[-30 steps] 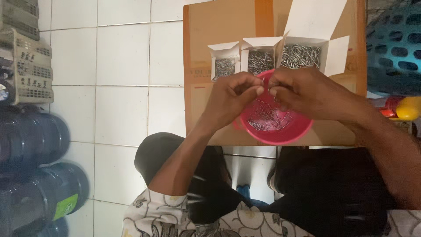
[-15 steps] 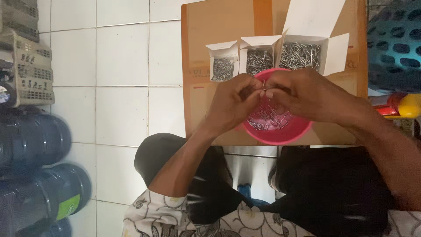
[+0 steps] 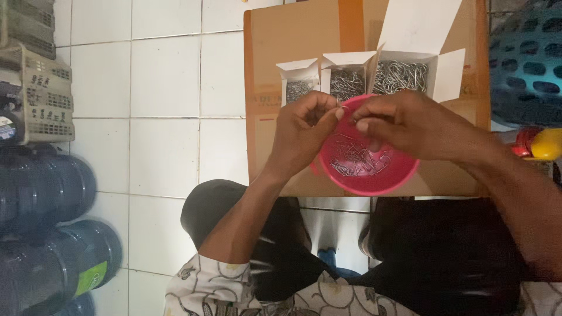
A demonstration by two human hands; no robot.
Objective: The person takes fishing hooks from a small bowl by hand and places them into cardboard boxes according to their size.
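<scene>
A pink round bowl [image 3: 351, 181] with several metal paper clips [image 3: 357, 162] sits on a flat cardboard box [image 3: 293, 29]. My left hand [image 3: 304, 131] and my right hand [image 3: 410, 123] meet above the bowl's far rim, fingertips pinched together on a small paper clip [image 3: 346, 111] between them. Behind them stand three open white boxes of clips: a small one [image 3: 298, 85], a middle one [image 3: 346, 79] and a large one [image 3: 404, 73].
White floor tiles [image 3: 164, 76] lie left of the cardboard. Large dark water jugs [image 3: 52, 187] and a grey crate [image 3: 35, 88] stand at the far left. A blue perforated basket [image 3: 527, 58] and a yellow and red object [image 3: 541, 143] are at the right.
Both hands stay pinched together over the bowl; the fingertips have shifted slightly, working a clip between them. The view has drifted a little.
</scene>
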